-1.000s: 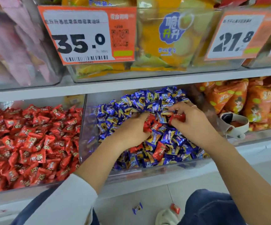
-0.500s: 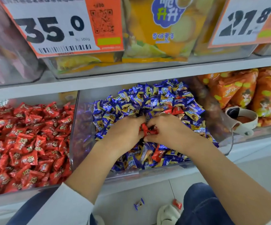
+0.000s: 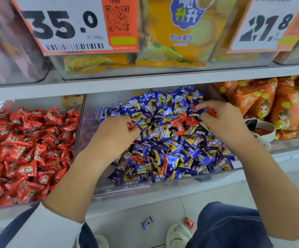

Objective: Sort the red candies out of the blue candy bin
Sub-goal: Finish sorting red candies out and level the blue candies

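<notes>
2 price tags [image 3: 77,25], "35.0", "21.8", above blue candy bin [image 3: 163,187]

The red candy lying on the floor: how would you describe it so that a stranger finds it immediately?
Look below the clear bin of blue candies, at the pale floor. Two candies lie there; the red candy is the right one, beside a white slipper, while its neighbour is blue.

Bright, even overhead store light, soft shadows, faint glare on the clear bin walls [image 3: 80,133], wide-angle bending at edges, slight motion blur.
</notes>
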Demonstrator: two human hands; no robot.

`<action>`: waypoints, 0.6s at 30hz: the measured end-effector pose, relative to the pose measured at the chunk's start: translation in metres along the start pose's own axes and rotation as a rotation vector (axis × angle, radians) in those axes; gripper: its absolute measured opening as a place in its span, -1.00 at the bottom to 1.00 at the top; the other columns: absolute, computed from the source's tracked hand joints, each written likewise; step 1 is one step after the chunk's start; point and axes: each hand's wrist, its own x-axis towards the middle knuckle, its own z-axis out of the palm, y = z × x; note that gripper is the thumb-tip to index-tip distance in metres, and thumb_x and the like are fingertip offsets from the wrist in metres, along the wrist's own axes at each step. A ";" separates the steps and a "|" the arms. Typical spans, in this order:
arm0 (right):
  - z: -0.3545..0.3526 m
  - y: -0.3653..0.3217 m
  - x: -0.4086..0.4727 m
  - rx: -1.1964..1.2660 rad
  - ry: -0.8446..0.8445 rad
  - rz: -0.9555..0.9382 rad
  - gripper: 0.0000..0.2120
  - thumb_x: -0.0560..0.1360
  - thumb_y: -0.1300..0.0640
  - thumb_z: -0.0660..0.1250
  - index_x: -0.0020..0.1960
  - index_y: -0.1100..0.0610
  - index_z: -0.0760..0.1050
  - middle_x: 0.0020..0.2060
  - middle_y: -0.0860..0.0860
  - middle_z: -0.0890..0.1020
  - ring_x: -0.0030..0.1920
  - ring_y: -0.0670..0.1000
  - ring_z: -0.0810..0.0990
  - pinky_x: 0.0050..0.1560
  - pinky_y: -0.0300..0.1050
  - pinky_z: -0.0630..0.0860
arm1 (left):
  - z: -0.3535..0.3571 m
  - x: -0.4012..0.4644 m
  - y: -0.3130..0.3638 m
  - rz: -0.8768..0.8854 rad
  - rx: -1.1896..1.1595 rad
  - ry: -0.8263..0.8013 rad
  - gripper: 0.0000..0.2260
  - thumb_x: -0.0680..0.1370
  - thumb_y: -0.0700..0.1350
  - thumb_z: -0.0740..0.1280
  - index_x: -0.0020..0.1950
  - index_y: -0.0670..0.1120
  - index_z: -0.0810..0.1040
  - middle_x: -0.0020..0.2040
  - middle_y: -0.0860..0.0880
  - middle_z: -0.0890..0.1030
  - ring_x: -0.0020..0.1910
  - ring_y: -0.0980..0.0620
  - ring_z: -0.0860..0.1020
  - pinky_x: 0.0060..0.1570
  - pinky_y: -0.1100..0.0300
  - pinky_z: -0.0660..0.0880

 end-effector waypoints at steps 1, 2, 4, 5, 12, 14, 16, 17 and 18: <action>0.002 -0.002 -0.001 -0.062 -0.010 -0.010 -0.81 0.55 0.08 0.27 0.10 0.02 0.60 -0.35 0.00 0.59 -0.35 -0.03 0.55 -0.30 -0.19 0.45 | -0.001 0.001 0.000 -0.010 -0.005 0.012 -0.79 0.55 -0.05 0.22 -0.23 -0.14 0.43 -0.30 -0.12 0.56 -0.29 -0.07 0.56 -0.25 0.06 0.44; 0.005 -0.003 -0.001 -0.115 -0.014 -0.018 -0.79 0.55 0.04 0.28 0.14 0.01 0.59 -0.21 0.01 0.64 -0.23 0.02 0.60 -0.19 -0.18 0.47 | -0.002 0.001 -0.001 -0.019 -0.008 0.018 -0.83 0.55 -0.07 0.23 -0.16 -0.15 0.47 -0.29 -0.11 0.56 -0.30 -0.04 0.54 -0.27 0.08 0.43; 0.012 -0.005 0.000 -0.187 -0.031 -0.079 -0.74 0.56 0.12 0.26 0.22 0.01 0.56 0.03 0.06 0.63 -0.14 0.05 0.60 -0.10 -0.21 0.42 | -0.003 0.002 -0.003 -0.033 -0.015 0.014 -0.87 0.54 -0.10 0.27 0.03 -0.12 0.50 -0.26 -0.03 0.55 -0.37 0.07 0.47 -0.37 0.19 0.35; 0.015 -0.007 0.001 -0.211 -0.058 -0.119 -0.71 0.55 0.18 0.25 0.25 0.01 0.54 0.09 0.08 0.60 -0.18 0.03 0.58 -0.10 -0.22 0.41 | -0.003 0.001 -0.004 -0.034 -0.024 0.002 -0.85 0.54 -0.12 0.28 0.10 -0.09 0.49 -0.26 -0.01 0.55 -0.41 0.11 0.44 -0.41 0.24 0.32; 0.032 -0.016 0.007 -0.242 -0.358 -0.094 -0.37 0.47 -0.19 0.32 0.47 -0.09 0.22 0.33 0.09 0.42 0.28 0.08 0.44 0.13 -0.20 0.32 | -0.004 -0.001 -0.006 -0.002 0.020 -0.038 -0.69 0.57 -0.21 0.21 0.29 0.00 0.49 0.16 -0.02 0.60 -0.16 0.02 0.56 0.03 0.15 0.49; 0.039 -0.019 0.009 -0.285 -0.393 -0.076 -0.26 0.45 -0.24 0.31 0.52 -0.06 0.11 0.35 0.14 0.36 0.29 0.13 0.42 0.20 -0.09 0.38 | -0.005 -0.003 -0.008 0.012 0.036 -0.040 -0.68 0.58 -0.21 0.20 0.30 0.02 0.48 0.15 0.01 0.59 -0.33 0.08 0.43 -0.06 0.19 0.46; 0.043 -0.022 0.011 -0.351 -0.414 -0.051 -0.21 0.45 -0.27 0.28 0.54 0.00 0.06 0.37 0.16 0.32 0.31 0.15 0.39 0.20 -0.05 0.39 | -0.006 -0.004 -0.009 0.020 0.040 -0.039 -0.68 0.58 -0.21 0.20 0.30 0.03 0.47 0.13 0.02 0.60 -0.32 0.08 0.38 -0.07 0.20 0.44; 0.044 -0.024 0.011 -0.371 -0.417 -0.047 -0.23 0.47 -0.26 0.27 0.53 0.02 0.08 0.35 0.16 0.33 0.30 0.16 0.40 0.19 -0.05 0.40 | -0.007 -0.004 -0.010 0.019 0.036 -0.040 -0.68 0.58 -0.21 0.21 0.30 0.03 0.48 0.13 0.02 0.60 -0.30 0.08 0.39 -0.06 0.20 0.45; 0.045 -0.025 0.012 -0.380 -0.409 -0.058 -0.29 0.49 -0.24 0.26 0.51 0.04 0.13 0.30 0.16 0.37 0.26 0.16 0.43 0.15 -0.06 0.41 | -0.008 -0.005 -0.010 0.017 0.033 -0.042 -0.69 0.58 -0.21 0.21 0.30 0.03 0.48 0.12 0.03 0.60 -0.28 0.07 0.40 -0.04 0.18 0.46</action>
